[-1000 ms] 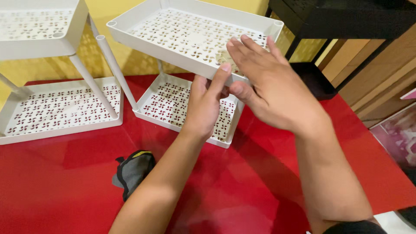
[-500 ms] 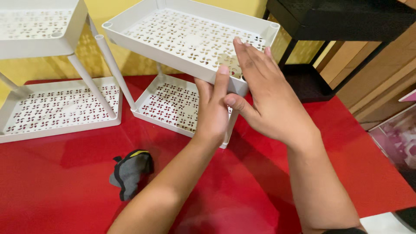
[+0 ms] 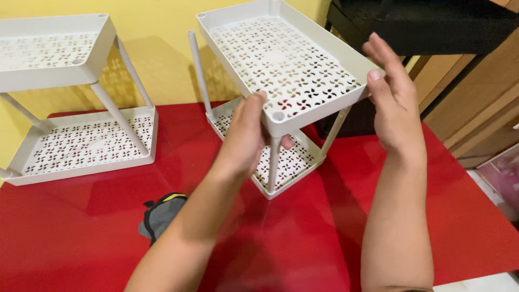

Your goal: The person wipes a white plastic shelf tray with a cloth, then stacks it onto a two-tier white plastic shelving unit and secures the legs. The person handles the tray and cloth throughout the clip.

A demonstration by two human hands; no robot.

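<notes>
- Head view: the left hand (image 3: 246, 138) is closed around the near edge of the upper tray (image 3: 281, 59) of a white two-tier rack, thumb up by the corner socket (image 3: 278, 115), fingers wrapped beneath
- The right hand (image 3: 393, 103) is open and flat, fingers straight, its fingertips against the tray's right corner, gripping nothing
- The tray lies just ahead of both hands, its long axis running away toward the yellow wall (image 3: 162, 65); the left hand is the nearer to it
- Its lower tray (image 3: 294, 162) sits on the red tabletop (image 3: 303, 238), joined by a leg (image 3: 273, 162)
- A second white rack (image 3: 75, 108) stands well apart to the left; a dark pouch (image 3: 159, 216) lies near the left forearm
</notes>
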